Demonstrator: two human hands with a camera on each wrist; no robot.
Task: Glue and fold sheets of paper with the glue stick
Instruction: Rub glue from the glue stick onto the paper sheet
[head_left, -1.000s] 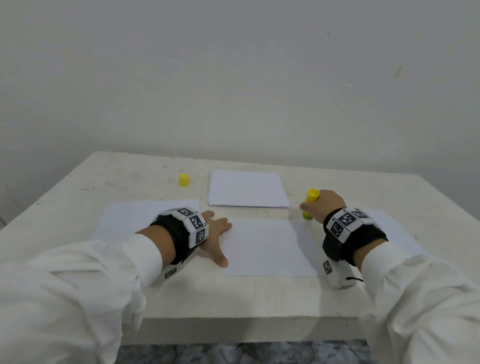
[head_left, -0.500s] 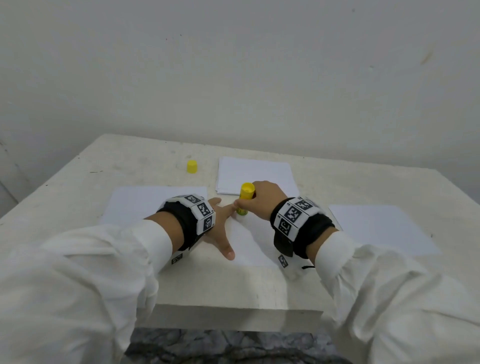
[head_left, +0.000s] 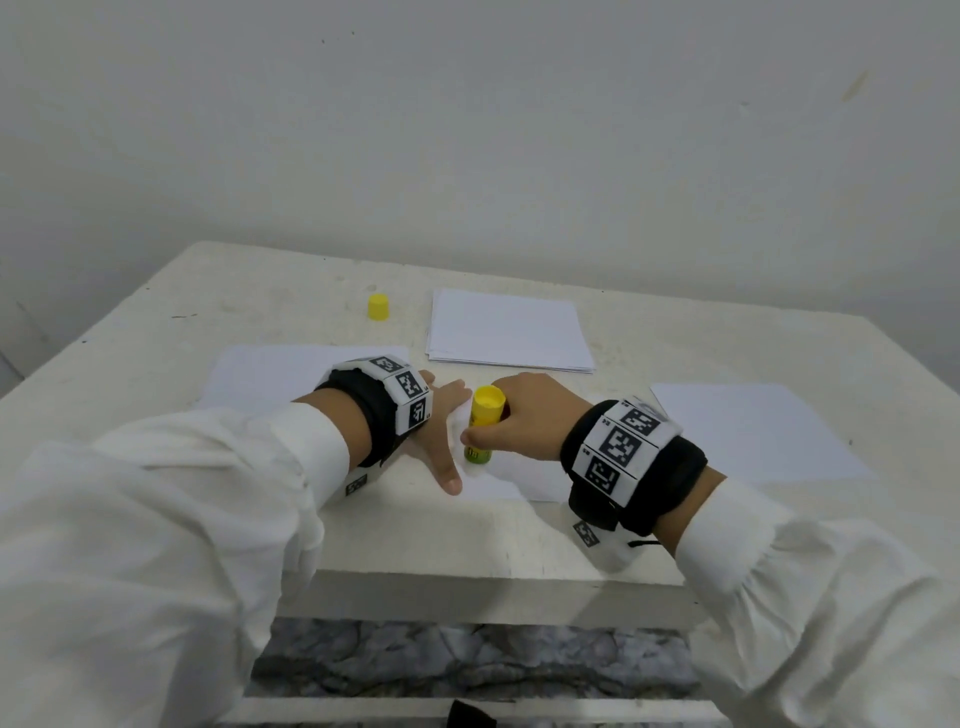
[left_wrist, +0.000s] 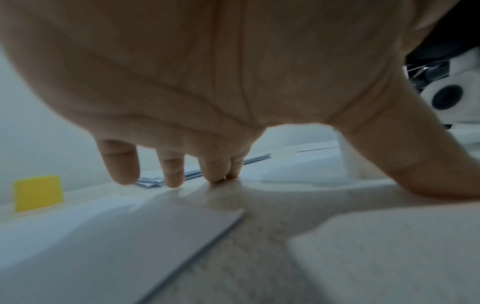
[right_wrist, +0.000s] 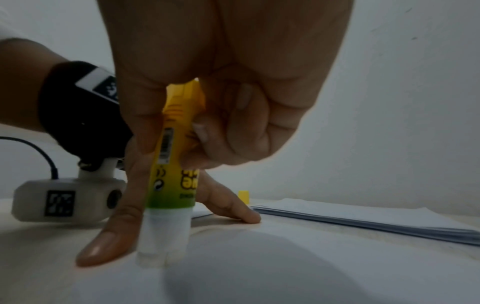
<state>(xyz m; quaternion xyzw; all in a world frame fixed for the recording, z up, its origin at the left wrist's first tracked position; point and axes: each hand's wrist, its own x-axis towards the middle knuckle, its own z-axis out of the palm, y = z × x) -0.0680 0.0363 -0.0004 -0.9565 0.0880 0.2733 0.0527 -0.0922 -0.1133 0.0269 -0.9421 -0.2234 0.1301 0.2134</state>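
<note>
My right hand (head_left: 511, 418) grips an uncapped yellow-and-green glue stick (head_left: 484, 425) upright, its white tip (right_wrist: 162, 245) down on a white sheet of paper (head_left: 511, 480) near the table's front edge. My left hand (head_left: 441, 434) lies flat with fingers spread, pressing the sheet's left edge right beside the stick. In the right wrist view the left thumb (right_wrist: 109, 234) and a finger flank the stick. The yellow cap (head_left: 378, 306) stands apart at the back.
A stack of white sheets (head_left: 506, 332) lies at the back centre. Single sheets rest at the left (head_left: 270, 369) and right (head_left: 753, 431) of the white table (head_left: 467, 540). A plain wall rises behind.
My right hand carried the glue stick from the sheet's right side leftward across it to the left edge, beside my left hand. The left hand stayed pressed in place.
</note>
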